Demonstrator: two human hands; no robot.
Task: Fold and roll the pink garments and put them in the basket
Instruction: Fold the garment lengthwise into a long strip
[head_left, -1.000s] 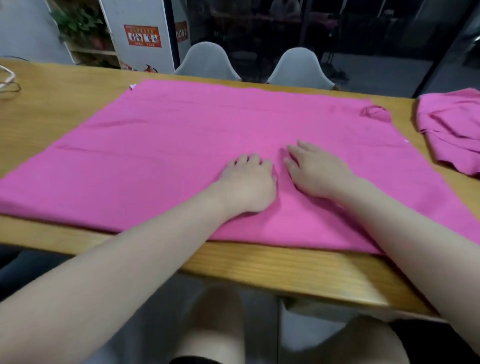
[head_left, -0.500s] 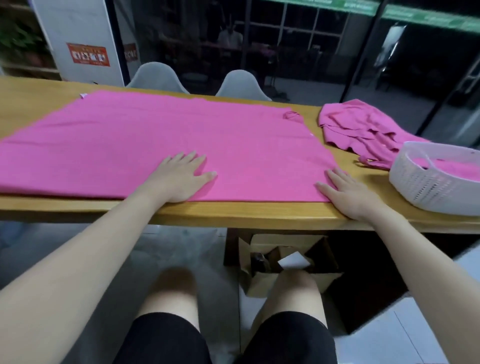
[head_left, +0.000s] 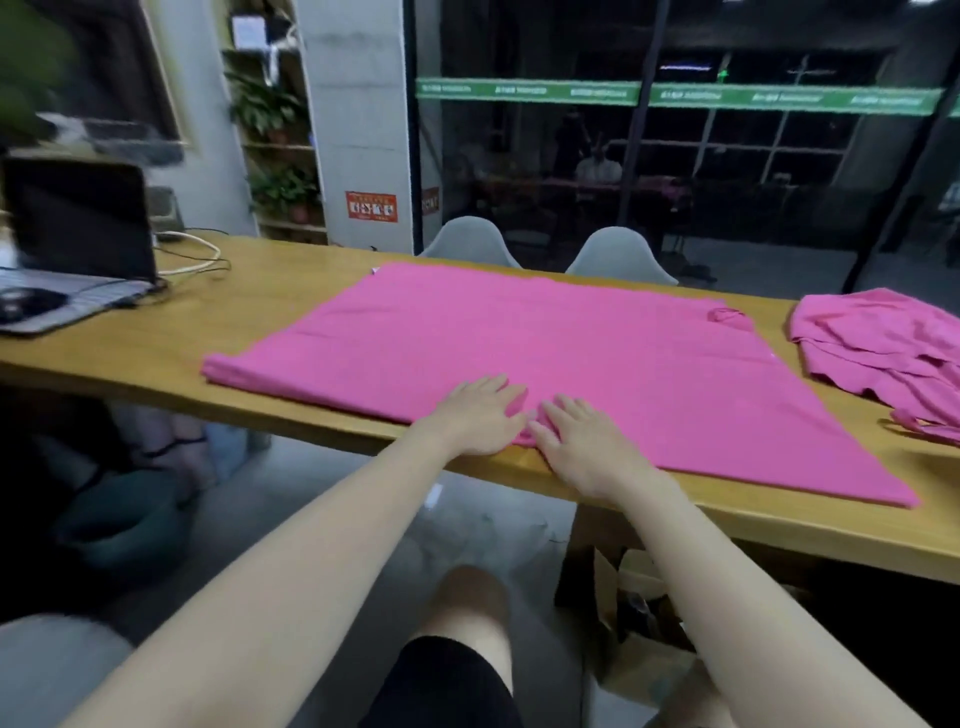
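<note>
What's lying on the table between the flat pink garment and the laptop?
Nothing: in the head view, only bare wooden table separates the flat pink garment from the laptop; its cables lie farther back.

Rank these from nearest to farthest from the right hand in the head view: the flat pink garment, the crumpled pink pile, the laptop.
1. Flat pink garment: directly under the right hand, which rests on its near edge.
2. Crumpled pink pile: at the table's right end.
3. Laptop: far left end of the table.
</note>
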